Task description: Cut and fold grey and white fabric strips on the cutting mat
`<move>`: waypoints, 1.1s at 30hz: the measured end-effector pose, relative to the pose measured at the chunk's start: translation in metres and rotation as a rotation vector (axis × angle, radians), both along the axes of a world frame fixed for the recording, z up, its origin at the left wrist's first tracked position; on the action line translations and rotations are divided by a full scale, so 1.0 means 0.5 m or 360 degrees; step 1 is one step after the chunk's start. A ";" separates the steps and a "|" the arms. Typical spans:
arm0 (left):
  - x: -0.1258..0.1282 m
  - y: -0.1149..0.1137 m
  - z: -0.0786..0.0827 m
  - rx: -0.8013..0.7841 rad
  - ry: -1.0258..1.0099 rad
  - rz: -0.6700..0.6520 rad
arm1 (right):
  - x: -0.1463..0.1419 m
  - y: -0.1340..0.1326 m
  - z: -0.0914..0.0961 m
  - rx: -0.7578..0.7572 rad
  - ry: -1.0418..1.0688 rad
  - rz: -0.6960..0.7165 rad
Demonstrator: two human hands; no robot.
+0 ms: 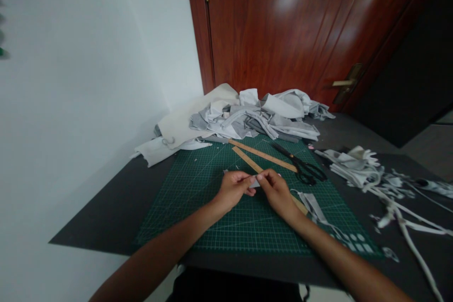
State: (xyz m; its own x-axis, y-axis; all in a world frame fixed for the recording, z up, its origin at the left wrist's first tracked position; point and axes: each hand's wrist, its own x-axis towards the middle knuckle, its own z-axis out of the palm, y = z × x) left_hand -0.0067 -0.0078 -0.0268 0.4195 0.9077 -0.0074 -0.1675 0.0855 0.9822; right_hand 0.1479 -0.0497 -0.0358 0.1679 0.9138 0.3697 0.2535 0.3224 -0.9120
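Observation:
Between my two hands is a small piece of grey fabric (pixel 255 182), held just above the green cutting mat (pixel 198 226). My left hand (pixel 235 186) pinches its left side between thumb and fingers. On the other side, my right hand (pixel 274 188) grips the upper right edge with thumb and forefinger. A wooden ruler (pixel 246 158) runs beneath my right hand and comes out by the wrist. Beside that wrist lies a strip of light grey fabric (pixel 314 206) with loose threads.
Black-handled scissors (pixel 306 170) and a second wooden ruler (pixel 265 153) lie on the mat's far right part. A heap of grey and white cloth (pixel 247 115) fills the back of the dark table (pixel 109 212). Fabric scraps and cords (pixel 357 167) spread along the right.

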 end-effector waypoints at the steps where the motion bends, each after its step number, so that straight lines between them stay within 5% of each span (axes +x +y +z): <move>1: 0.001 -0.002 0.000 0.0012 -0.0010 0.0022 | -0.003 0.000 -0.002 -0.0025 0.0041 0.0008; 9: 0.002 -0.002 0.001 0.0095 0.0033 0.0020 | 0.002 0.003 -0.009 0.0079 0.0062 0.0054; 16: -0.012 0.011 0.021 0.0578 0.0365 0.0059 | 0.015 0.003 -0.003 -0.0006 -0.0090 -0.0005; 23: -0.001 0.004 0.008 0.0150 -0.0038 0.0077 | 0.001 0.004 -0.011 -0.0089 0.0397 0.0148; 33: -0.003 0.005 0.005 -0.0045 -0.0074 -0.0063 | -0.002 -0.007 -0.014 0.0145 0.0048 0.0097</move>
